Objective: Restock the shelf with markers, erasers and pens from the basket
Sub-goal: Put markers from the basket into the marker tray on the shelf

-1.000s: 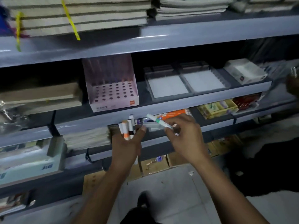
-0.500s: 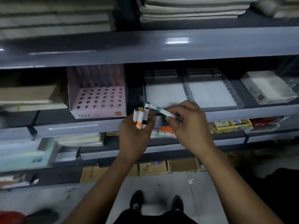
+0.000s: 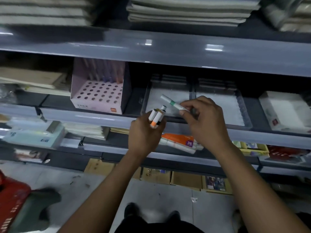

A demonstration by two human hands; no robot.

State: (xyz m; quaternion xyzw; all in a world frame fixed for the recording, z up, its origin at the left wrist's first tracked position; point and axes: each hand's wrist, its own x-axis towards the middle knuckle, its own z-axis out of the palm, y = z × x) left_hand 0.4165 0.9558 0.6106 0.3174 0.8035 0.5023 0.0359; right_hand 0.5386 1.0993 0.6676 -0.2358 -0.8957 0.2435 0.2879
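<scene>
My left hand [image 3: 144, 132] grips a bunch of white markers [image 3: 156, 116], one with an orange band, held upright in front of the grey shelf edge [image 3: 101, 117]. My right hand [image 3: 203, 120] pinches a single white marker with a green band [image 3: 170, 102], tilted up to the left over a clear plastic tray [image 3: 148, 96] on the middle shelf. A second clear tray [image 3: 242, 105] sits to its right. A corner of the red basket [image 3: 11, 199] shows at the lower left on the floor.
A pink box with round holes [image 3: 99, 96] stands left of the trays, with several pens at its back. A white box [image 3: 284, 111] sits at the right. An orange marker pack [image 3: 180, 140] lies on the shelf below. Stacked notebooks [image 3: 185, 12] fill the top shelf. Cardboard boxes [image 3: 185, 179] line the floor.
Both hands have risen from the lower shelf to the middle shelf. The right hand has carried the green-banded marker over the left clear tray. The view has shifted left and down, so the red basket shows.
</scene>
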